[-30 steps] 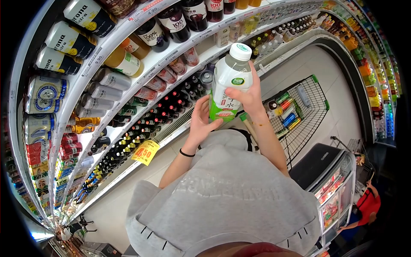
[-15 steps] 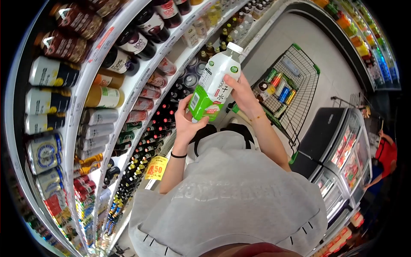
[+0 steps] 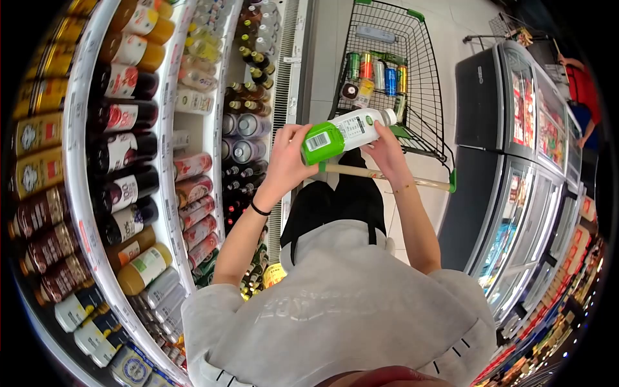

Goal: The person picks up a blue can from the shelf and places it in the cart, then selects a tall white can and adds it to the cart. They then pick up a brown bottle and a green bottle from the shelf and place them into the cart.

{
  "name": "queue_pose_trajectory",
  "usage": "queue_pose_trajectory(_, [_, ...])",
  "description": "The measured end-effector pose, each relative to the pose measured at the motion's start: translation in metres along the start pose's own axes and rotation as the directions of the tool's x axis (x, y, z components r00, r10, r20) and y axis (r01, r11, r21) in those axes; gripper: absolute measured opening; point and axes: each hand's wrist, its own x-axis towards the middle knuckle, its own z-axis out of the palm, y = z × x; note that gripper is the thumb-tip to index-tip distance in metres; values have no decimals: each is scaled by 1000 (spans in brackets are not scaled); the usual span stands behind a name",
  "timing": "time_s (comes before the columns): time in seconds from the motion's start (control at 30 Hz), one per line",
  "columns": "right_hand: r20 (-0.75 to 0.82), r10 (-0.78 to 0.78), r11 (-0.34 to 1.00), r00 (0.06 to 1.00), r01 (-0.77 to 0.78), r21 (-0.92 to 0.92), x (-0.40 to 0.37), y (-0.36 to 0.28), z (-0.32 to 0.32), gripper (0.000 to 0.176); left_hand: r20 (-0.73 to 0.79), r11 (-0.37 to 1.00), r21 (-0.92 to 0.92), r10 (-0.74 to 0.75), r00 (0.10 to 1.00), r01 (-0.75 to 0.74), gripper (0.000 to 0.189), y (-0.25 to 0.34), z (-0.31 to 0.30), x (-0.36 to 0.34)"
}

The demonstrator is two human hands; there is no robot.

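A white and green bottle lies almost level between my hands, its white cap pointing right and its barcode side facing up. My left hand is wrapped round the green bottom end. My right hand grips the neck end, just below the cap. Beyond the bottle stands a black wire shopping cart with green corners. Inside it are several cans and bottles, among them a blue can. The cart's handle runs just below the bottle.
Shelves of bottles and cans curve along the left. A dark-sided freezer with glass doors stands on the right. A person in red is at the far right. Pale floor tiles show beside the cart.
The view has turned toward the cart, which now appears nearer and straight beyond my hands. The bottle has tipped from nearly upright to nearly level and been rotated, still in both hands.
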Motion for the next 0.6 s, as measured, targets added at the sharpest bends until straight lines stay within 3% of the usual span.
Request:
queue_pose_trajectory(0.17, [-108, 43, 994, 993, -31, 107, 51, -27, -75, 53, 135, 1000, 26, -18, 991, 15, 74, -3, 97, 74])
queue_pose_trajectory(0.23, [-197, 50, 998, 979, -40, 53, 87, -38, -113, 56, 185, 995, 29, -95, 978, 91, 75, -7, 143, 101])
queue_pose_trajectory(0.27, [-199, 72, 996, 977, -59, 71, 104, -41, -138, 68, 186, 995, 35, -95, 978, 90, 75, -12, 166, 116])
queue_pose_trajectory(0.4, [-301, 79, 996, 950, -65, 54, 156, -59, -192, 70, 293, 981, 62, -193, 936, 183, 80, -37, 240, 178])
queue_pose_trajectory(0.57, [-357, 121, 977, 926, -47, 208, 243, -70, -248, 74, 367, 980, 99, -198, 909, 173, 87, -80, 297, 274])
queue_pose_trajectory(0.6, [-340, 127, 976, 932, -56, 211, 264, -74, -257, 77, 354, 988, 99, -144, 924, 116, 83, -92, 308, 295])
